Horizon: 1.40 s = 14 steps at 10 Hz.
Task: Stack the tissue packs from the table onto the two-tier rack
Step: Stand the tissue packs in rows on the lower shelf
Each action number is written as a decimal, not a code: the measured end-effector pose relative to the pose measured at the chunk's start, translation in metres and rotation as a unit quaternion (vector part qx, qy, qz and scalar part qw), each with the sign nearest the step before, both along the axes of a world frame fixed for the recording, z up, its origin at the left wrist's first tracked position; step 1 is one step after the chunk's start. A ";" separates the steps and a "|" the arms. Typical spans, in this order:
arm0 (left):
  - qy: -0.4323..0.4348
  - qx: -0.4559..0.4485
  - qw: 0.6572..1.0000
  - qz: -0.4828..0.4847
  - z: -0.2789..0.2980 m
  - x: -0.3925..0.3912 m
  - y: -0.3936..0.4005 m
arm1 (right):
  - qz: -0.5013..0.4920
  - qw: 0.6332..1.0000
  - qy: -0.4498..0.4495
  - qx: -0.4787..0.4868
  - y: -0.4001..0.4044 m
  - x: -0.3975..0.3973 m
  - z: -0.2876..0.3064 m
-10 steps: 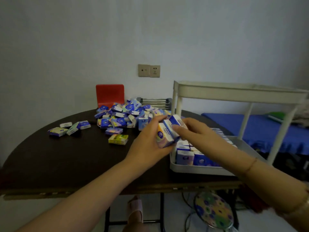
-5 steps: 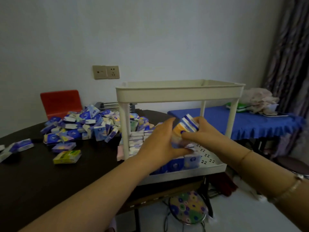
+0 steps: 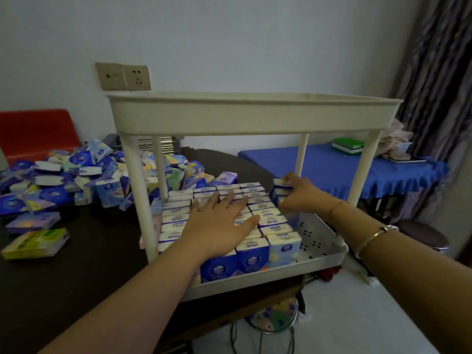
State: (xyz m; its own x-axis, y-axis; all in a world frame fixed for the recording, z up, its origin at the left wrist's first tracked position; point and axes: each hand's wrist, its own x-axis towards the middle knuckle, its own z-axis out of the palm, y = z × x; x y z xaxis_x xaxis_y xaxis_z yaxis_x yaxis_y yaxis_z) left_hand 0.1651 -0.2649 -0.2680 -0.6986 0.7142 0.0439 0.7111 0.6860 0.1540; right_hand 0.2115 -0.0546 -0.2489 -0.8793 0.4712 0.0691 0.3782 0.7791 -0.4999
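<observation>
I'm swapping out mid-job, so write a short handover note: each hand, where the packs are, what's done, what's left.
Left hand: open, lying flat on the packed rows in the rack's lower tier.
Right hand: grip on a small stack of packs at the tier's far right.
Done: left part of the lower tier is filled.
Left: bare right strip, upper tier, and the loose pile on the table.

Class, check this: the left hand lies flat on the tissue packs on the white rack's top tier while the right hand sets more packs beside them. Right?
Wrong tier. The head view shows the left hand flat on the standing rows of blue-and-white tissue packs on the white plastic rack's bottom tier; the right hand sets small blue packs beside them.
</observation>
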 end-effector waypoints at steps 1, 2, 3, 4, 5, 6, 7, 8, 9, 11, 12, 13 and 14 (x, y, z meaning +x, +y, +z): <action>0.001 -0.003 1.000 0.002 0.000 0.001 -0.001 | 0.017 0.999 -0.043 0.003 0.006 -0.011 -0.010; -0.001 0.000 1.000 0.000 0.000 0.001 -0.002 | 0.038 0.997 -0.022 -0.065 0.008 -0.014 -0.011; -0.005 0.001 1.000 0.000 0.001 0.001 -0.002 | 0.030 0.995 0.002 -0.098 0.004 -0.010 -0.009; -0.005 -0.001 1.000 0.001 0.002 0.003 -0.002 | 0.002 0.995 0.043 -0.090 -0.001 -0.005 -0.016; -0.007 0.001 1.000 0.002 0.002 0.004 -0.003 | -0.016 0.994 0.055 -0.097 -0.005 -0.003 -0.028; -0.005 0.002 1.000 0.000 0.002 0.005 -0.003 | -0.015 0.989 0.035 -0.141 -0.006 -0.001 -0.035; -0.005 0.004 1.000 -0.001 0.002 0.004 -0.003 | -0.027 0.987 0.035 -0.152 -0.002 -0.003 -0.042; -0.008 0.004 1.000 0.001 0.002 0.004 -0.003 | -0.036 0.986 0.078 -0.144 -0.001 -0.006 -0.050; -0.009 0.000 1.000 0.004 0.002 0.004 -0.003 | -0.026 0.983 0.100 -0.154 0.001 -0.012 -0.056; -0.007 -0.002 1.000 0.005 0.002 0.005 -0.003 | -0.008 0.976 0.087 -0.198 0.008 -0.010 -0.059; -0.008 0.002 1.000 0.006 0.003 0.006 -0.003 | -0.024 0.982 0.085 -0.165 0.016 -0.009 -0.058; -0.009 0.007 1.000 0.004 0.002 0.006 -0.002 | -0.053 0.981 0.093 -0.159 -0.001 0.014 -0.035; 0.006 0.017 1.000 0.004 0.006 0.009 -0.003 | -0.084 0.979 0.084 -0.164 -0.021 0.044 -0.017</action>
